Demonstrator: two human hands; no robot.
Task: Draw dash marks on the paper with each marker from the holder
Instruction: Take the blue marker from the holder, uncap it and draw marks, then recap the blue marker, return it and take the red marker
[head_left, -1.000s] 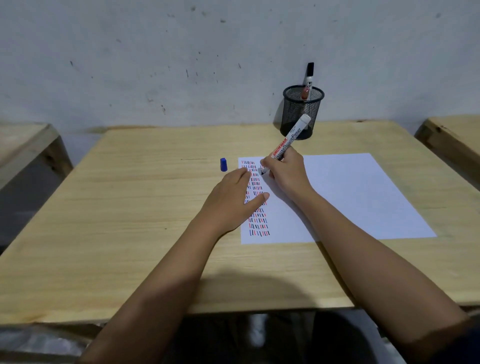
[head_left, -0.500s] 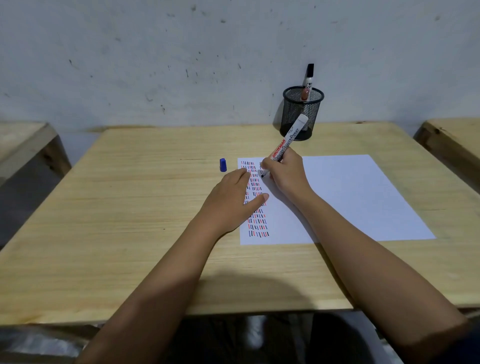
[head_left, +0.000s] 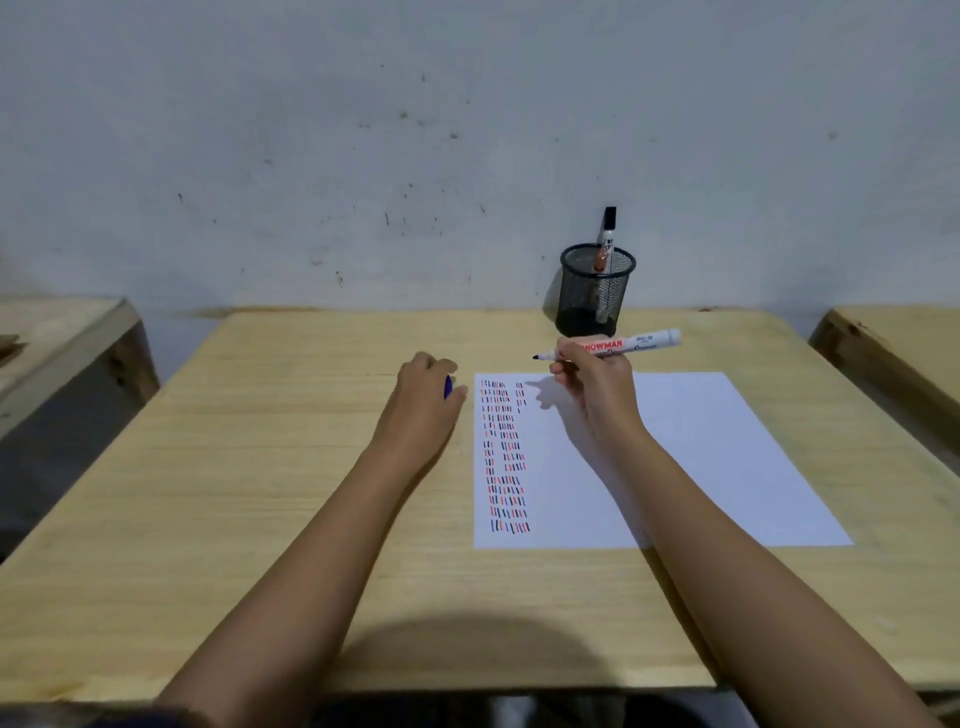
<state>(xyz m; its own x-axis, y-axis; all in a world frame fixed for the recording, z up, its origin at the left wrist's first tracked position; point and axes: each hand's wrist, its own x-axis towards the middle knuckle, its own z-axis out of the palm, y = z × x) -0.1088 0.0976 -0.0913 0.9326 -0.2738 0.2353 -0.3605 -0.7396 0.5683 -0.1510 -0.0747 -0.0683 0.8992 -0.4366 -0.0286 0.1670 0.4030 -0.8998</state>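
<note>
Pale wooden desk (head_left: 260, 519) stands against a scuffed grey wall, a white paper sheet (head_left: 701, 457) with red, blue and black dashes toward its right side, a black mesh holder (head_left: 595, 299) at the far edge. Right hand (head_left: 597, 395) grips an uncapped white marker (head_left: 623, 344) above the sheet's far edge. Left hand (head_left: 423, 402) closes on a small blue cap (head_left: 448, 387) just left of the sheet.

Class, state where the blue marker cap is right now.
In the head view, the blue cap sits under the left hand's fingertips on the table, just left of the paper's top-left corner.
</note>
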